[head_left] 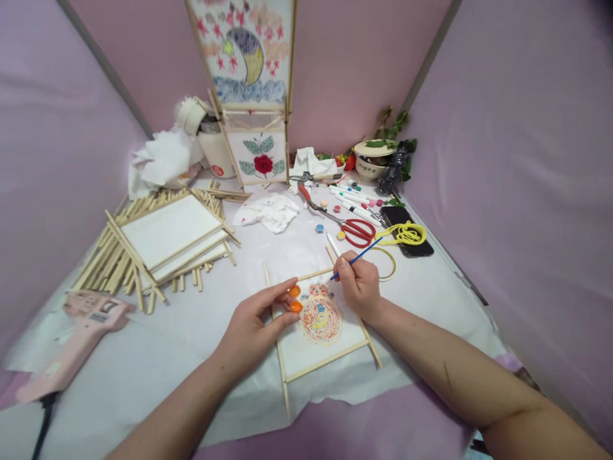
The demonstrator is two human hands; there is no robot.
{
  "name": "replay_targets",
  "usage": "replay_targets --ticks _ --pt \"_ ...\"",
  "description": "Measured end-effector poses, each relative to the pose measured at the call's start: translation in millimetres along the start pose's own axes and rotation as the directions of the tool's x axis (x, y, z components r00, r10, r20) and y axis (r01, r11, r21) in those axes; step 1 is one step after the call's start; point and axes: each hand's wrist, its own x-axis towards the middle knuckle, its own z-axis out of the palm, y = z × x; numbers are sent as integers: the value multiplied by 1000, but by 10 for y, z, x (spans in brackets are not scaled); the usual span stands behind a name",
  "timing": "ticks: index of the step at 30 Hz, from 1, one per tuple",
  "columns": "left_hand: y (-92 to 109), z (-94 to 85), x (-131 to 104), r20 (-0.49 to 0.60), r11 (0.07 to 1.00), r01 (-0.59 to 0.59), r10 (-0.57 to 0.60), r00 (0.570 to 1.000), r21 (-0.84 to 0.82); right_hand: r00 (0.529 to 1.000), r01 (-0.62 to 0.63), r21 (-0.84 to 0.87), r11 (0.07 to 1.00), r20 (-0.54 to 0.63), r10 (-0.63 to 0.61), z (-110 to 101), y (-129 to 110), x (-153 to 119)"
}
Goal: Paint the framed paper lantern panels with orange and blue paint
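A white sheet framed by wooden sticks (316,369) lies in front of me, bearing a dotted orange and yellow drawing (322,319). My left hand (261,322) rests at its left side, fingers bent round two small orange paint pots (295,299), one above the other. In my right hand (359,284) a thin blue brush (359,257) is pinched, its tip close to the upper part of the drawing. A white marker (332,244) lies just behind the right hand.
Framed blank sheets (170,230) rest on a pile of sticks at the left, behind a pink glue gun (79,342). Red scissors (358,232), yellow cord (407,234) and a phone (416,248) lie at the right. A decorated stick-framed panel (256,147) stands behind.
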Motion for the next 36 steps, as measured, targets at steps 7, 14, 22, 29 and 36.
replay_targets --ticks 7,14,22,29,36 --pt "-60 40 29 -80 993 -16 7 997 -116 999 40 75 996 -18 -39 58 64 57" --pt "-106 82 72 -116 986 -85 69 991 -141 1000 16 147 989 -19 -14 -3 16 117" --pt "-138 83 108 -135 973 -107 81 988 -204 980 -190 205 960 -10 196 -291 -69 76" --pt "-150 86 123 -134 961 -130 100 986 -243 955 -261 171 950 -95 280 -126 -191 -262" --pt "-134 81 107 -139 955 -139 106 985 -260 977 -204 97 974 -47 209 -62 -203 -361"
